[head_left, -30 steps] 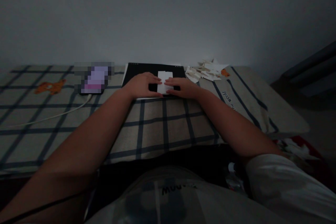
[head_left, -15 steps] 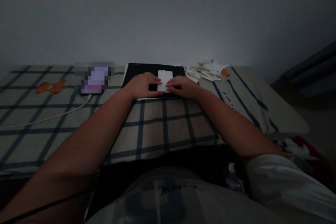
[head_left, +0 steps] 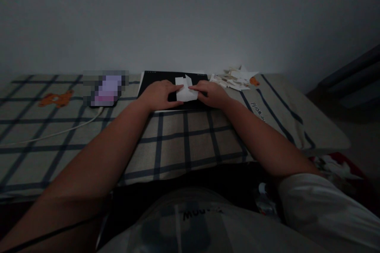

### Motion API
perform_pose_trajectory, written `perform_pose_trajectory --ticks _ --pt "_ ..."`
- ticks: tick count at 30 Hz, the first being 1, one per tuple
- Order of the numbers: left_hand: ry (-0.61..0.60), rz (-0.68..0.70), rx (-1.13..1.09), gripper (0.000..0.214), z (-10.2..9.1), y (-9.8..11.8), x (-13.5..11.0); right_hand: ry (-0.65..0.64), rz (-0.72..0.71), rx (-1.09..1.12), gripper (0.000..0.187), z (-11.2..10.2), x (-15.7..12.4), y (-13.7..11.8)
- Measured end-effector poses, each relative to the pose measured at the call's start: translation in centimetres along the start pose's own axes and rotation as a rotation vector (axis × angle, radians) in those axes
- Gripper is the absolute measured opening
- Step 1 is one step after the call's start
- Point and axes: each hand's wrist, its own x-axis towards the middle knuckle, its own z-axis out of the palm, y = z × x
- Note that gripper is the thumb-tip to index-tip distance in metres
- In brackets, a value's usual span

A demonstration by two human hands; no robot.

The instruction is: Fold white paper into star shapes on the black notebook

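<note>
Presently, the paper (head_left: pixel 186 95), flap raised, is on a black pad (head_left: pixel 151 78). The left hand (head_left: pixel 158 95) has its grip spread, a fingertip on the paper; the right hand (head_left: pixel 214 94) touches the paper's right side, its grip state not determinable. The pad lies on a table (head_left: pixel 173 138) under checked cloth. Scraps (head_left: pixel 233 78) lie right of the pad; a phone (head_left: pixel 107 89), cabled, lies left. A grey wall (head_left: pixel 178 16) stands behind; lighting is dim.

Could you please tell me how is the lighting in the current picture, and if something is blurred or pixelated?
Head view: dim throughout, the wall dull grey; head view: coarse pixel blocks cover the phone; head view: white paper stands out against the black sheet, finer detail hard to make out.
</note>
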Motion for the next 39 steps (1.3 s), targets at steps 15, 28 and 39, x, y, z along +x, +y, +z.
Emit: perform_pose_trajectory --ticks 15,28,39 --pt "0.027 -0.015 0.007 0.075 0.1 -0.4 -0.1 -0.103 0.030 -0.112 0.026 -0.8 -0.1 0.2" --pt "0.112 -0.034 -0.040 0.061 0.3 0.8 0.0 -0.140 0.018 -0.053 0.035 -0.4 -0.2 0.2" --pt "0.037 -0.104 0.010 0.057 -0.2 0.7 0.1 -0.152 -0.050 0.008 0.047 -0.4 -0.2 0.4"
